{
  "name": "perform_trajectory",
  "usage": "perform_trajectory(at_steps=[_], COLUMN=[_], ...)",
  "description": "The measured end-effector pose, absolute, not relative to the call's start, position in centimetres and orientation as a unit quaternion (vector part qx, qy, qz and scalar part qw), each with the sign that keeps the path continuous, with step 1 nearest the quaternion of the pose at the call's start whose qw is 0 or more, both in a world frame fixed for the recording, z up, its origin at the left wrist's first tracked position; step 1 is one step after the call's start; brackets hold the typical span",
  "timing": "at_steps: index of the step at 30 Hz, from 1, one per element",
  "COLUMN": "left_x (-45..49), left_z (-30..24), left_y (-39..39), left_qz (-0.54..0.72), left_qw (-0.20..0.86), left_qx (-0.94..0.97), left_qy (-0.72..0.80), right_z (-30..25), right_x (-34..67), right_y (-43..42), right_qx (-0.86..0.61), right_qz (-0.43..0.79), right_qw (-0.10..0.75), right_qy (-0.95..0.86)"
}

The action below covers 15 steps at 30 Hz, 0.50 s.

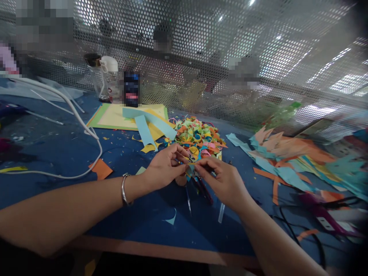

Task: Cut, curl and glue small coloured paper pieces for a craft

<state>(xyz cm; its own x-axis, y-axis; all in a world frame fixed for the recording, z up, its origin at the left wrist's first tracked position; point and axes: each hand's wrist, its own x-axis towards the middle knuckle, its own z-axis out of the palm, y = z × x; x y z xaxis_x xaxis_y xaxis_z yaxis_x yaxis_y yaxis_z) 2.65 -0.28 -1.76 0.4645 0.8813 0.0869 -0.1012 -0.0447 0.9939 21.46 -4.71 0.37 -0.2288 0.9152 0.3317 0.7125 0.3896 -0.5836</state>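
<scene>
My left hand [164, 166], with a silver bangle on its wrist, and my right hand [222, 180] meet over the blue table [57, 153]. Both pinch a small folded piece of coloured paper [190, 168] between fingertips. Just behind the hands lies a heap of curled coloured paper bits [198, 136]. Under the hands lie scissors [201, 189] with dark handles, partly hidden.
Yellow and green sheets with light blue strips [143, 122] lie at the back. Orange and teal paper offcuts [287, 157] spread to the right. A white cable [86, 130] loops on the left. Bottles [110, 80] stand by a perforated metal screen. A purple tool [324, 214] lies right.
</scene>
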Motion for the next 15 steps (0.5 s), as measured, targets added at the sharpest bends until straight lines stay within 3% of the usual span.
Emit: perform_trajectory(at_steps=[7, 15], left_x=[2.58, 2.50], left_z=[-1.95, -2.08], left_y=[-0.31, 0.01], left_qz=[0.386, 0.365], left_qw=[0.544, 0.554], left_qx=[0.660, 0.657], left_qy=[0.345, 0.358], right_z=[0.03, 0.03], right_x=[21.52, 21.53], right_y=[-4.61, -4.47], right_qx=[-0.526, -0.520], right_qz=[0.175, 0.183], right_qw=[0.310, 0.305], right_qy=[-0.772, -0.777])
